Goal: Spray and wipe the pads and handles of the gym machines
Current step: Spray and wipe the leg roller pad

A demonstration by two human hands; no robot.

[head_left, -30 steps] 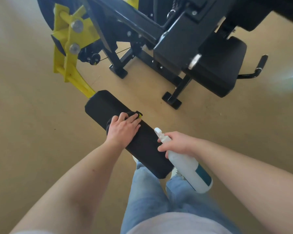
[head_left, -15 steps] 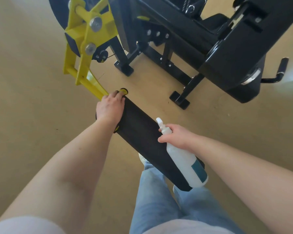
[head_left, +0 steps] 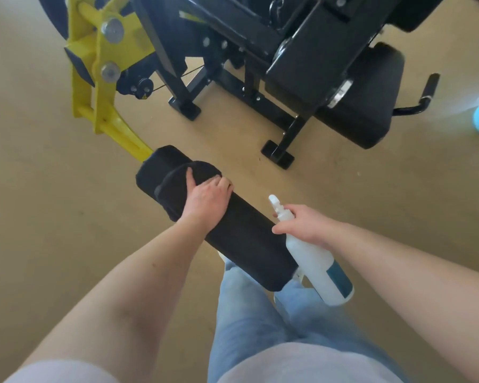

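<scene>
Wiping stroke reverses.

Head view: the left hand [head_left: 208, 197] now sits near the middle of the roller pad [head_left: 246, 239]. Half a second ago it was up at the far end, against the yellow arm [head_left: 103, 87]. Its fingers are bent over the black cloth [head_left: 183, 178], holding it to the pad, with the cloth bunched ahead toward the yellow arm.

Judgement: the far half is covered; the near half is not yet reached on this pass.

The right hand [head_left: 307, 225] is unchanged. Its fingers wrap the neck of the spray bottle [head_left: 318, 264], nozzle up, and the bottle hangs just beside the pad's near end.

Edges: the pad's far end butts the yellow arm. Its near end hangs over the person's jeans [head_left: 246, 313], so a full stroke likely crowds the bottle.

Room: bare floor [head_left: 53, 217] lies open left of the pad. The machine frame [head_left: 260, 87], seat pad [head_left: 371, 100] and handle [head_left: 429, 87] stand well apart beyond.
</scene>
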